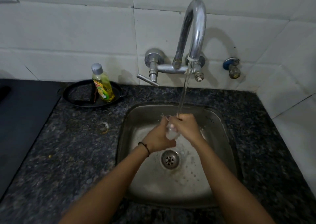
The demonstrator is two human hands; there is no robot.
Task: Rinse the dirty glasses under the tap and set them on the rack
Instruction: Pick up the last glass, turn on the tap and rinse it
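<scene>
Head view: both hands clasp one clear glass (171,132) over the steel sink (220,119), directly under the tap (195,34), whose water stream (183,90) lands on them. The left hand (158,141) grips it from below, the right hand (185,125) from above. Left of the sink, a dish-soap bottle (102,85) stands in a black pan (75,95) on the worktop (77,138).

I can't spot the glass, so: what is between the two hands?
The head view shows the clear glass between the left hand and right hand, both gripping it over the sink under the running water.
</scene>
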